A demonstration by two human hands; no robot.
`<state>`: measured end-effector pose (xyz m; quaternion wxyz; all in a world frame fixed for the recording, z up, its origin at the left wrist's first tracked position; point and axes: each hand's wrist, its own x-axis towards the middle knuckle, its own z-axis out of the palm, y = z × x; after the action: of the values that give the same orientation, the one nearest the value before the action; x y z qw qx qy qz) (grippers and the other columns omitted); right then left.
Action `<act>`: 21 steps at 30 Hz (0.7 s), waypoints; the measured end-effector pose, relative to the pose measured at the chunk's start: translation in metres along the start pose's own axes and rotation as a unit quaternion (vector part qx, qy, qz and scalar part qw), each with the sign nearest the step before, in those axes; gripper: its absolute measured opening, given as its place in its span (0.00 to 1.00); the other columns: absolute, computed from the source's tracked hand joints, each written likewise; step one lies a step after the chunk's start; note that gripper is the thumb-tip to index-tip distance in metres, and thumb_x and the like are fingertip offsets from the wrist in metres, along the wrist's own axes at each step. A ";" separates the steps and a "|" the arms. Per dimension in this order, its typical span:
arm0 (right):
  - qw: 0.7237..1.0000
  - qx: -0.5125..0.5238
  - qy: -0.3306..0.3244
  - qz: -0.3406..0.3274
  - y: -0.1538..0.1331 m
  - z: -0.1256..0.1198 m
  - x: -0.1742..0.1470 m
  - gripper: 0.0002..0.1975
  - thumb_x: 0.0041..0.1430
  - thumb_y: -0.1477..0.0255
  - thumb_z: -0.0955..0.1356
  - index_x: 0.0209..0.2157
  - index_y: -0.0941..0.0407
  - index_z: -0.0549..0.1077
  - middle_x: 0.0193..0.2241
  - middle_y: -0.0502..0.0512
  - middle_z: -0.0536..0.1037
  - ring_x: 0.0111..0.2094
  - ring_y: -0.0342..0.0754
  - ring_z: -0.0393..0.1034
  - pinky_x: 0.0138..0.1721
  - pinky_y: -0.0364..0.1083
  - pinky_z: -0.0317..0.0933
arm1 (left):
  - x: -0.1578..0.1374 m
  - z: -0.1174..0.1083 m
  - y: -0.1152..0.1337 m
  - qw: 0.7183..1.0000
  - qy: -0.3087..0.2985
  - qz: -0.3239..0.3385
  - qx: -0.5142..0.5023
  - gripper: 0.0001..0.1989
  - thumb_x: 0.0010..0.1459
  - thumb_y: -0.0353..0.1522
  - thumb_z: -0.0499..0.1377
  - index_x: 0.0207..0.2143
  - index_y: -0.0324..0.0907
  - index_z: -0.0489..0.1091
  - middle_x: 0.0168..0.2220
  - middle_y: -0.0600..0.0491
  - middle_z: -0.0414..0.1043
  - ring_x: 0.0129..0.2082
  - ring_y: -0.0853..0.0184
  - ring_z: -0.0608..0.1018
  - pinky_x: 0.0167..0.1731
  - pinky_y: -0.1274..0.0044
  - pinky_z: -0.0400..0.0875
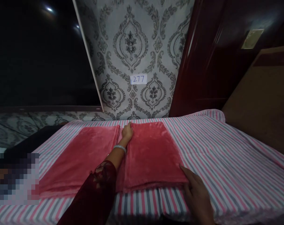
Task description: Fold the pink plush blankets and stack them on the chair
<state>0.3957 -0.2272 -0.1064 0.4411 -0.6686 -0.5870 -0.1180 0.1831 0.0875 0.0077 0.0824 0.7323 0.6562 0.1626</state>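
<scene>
A red plush blanket (pixel 153 153) lies folded into a flat rectangle with several layers at its near edge. My left hand (pixel 127 132), with a bracelet on the wrist, reaches across and pinches its far left corner. At the near right corner, my right hand (pixel 198 192) has its thumb on top and its fingers curled at the edge, partly hidden. To the left lies another folded red plush section (pixel 85 153), partly covered by my left forearm. Whether the two sections are one piece cannot be made out.
A pink, grey and white striped sheet (pixel 217 150) covers the surface beneath. Behind it stand a patterned wall with a paper label (pixel 138 79), a dark screen (pixel 39 56) at left and a dark red wooden panel (pixel 203 62). A brown board (pixel 263 103) borders the right side.
</scene>
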 end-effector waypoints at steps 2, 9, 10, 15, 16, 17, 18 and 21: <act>1.000 0.000 0.002 -0.001 0.000 -0.001 0.000 0.27 0.60 0.77 0.59 0.60 0.52 0.70 0.51 0.56 0.78 0.49 0.53 0.73 0.50 0.55 0.70 | -0.001 0.002 -0.003 1.000 0.007 -0.004 -0.004 0.27 0.69 0.33 0.44 0.69 0.43 0.55 0.60 0.38 0.68 0.56 0.56 0.75 0.52 0.70 0.68; 1.000 -0.007 0.006 -0.010 -0.001 -0.001 0.001 0.28 0.60 0.78 0.59 0.60 0.52 0.70 0.50 0.56 0.78 0.49 0.52 0.73 0.49 0.54 0.70 | 0.013 -0.006 -0.008 0.998 -0.051 0.012 -0.023 0.24 0.69 0.35 0.47 0.65 0.40 0.60 0.55 0.39 0.74 0.56 0.55 0.76 0.52 0.69 0.68; 1.000 -0.009 0.005 -0.010 0.000 -0.001 0.000 0.28 0.59 0.78 0.59 0.60 0.52 0.70 0.50 0.56 0.78 0.49 0.53 0.73 0.49 0.54 0.70 | 0.015 -0.009 -0.009 0.998 -0.059 0.014 -0.027 0.25 0.68 0.35 0.48 0.66 0.40 0.59 0.56 0.40 0.74 0.56 0.56 0.76 0.52 0.71 0.68; 1.000 0.002 -0.007 0.003 0.001 -0.002 -0.001 0.27 0.60 0.76 0.60 0.60 0.51 0.70 0.50 0.56 0.78 0.49 0.54 0.73 0.50 0.54 0.70 | -0.011 -0.014 -0.013 0.996 -0.079 0.027 -0.039 0.35 0.65 0.37 0.53 0.71 0.39 0.46 0.57 0.40 0.73 0.54 0.57 0.77 0.49 0.74 0.69; 1.000 0.006 -0.010 0.010 0.001 -0.003 -0.001 0.27 0.60 0.76 0.60 0.60 0.51 0.70 0.50 0.57 0.78 0.49 0.54 0.73 0.50 0.55 0.70 | -0.021 -0.012 -0.013 0.996 -0.077 0.031 -0.036 0.37 0.65 0.36 0.53 0.72 0.40 0.44 0.57 0.40 0.72 0.53 0.56 0.77 0.49 0.73 0.70; 1.000 0.008 -0.013 0.015 0.001 -0.003 -0.001 0.27 0.60 0.76 0.60 0.60 0.51 0.70 0.50 0.57 0.78 0.49 0.54 0.73 0.50 0.55 0.69 | -0.031 -0.009 -0.014 0.996 -0.072 0.036 -0.032 0.37 0.65 0.35 0.53 0.72 0.41 0.42 0.58 0.39 0.71 0.53 0.56 0.78 0.49 0.71 0.70; 1.000 0.009 -0.015 0.019 0.001 -0.003 -0.002 0.27 0.61 0.75 0.60 0.60 0.51 0.70 0.50 0.57 0.78 0.49 0.55 0.73 0.51 0.56 0.69 | -0.039 -0.007 -0.014 0.997 -0.066 0.041 -0.029 0.37 0.65 0.34 0.51 0.73 0.43 0.41 0.59 0.39 0.70 0.53 0.55 0.78 0.50 0.71 0.70; 1.000 0.006 -0.016 0.021 -0.001 -0.004 -0.002 0.27 0.61 0.75 0.60 0.60 0.51 0.70 0.51 0.57 0.77 0.50 0.55 0.72 0.52 0.56 0.68 | -0.050 -0.004 -0.015 0.996 -0.059 0.053 -0.050 0.35 0.65 0.29 0.47 0.73 0.45 0.42 0.58 0.41 0.72 0.53 0.57 0.78 0.50 0.71 0.70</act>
<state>0.3960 -0.2314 -0.1046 0.4379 -0.6797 -0.5807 -0.0945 0.1634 0.0402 -0.0004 0.1488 0.7691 0.6016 0.1564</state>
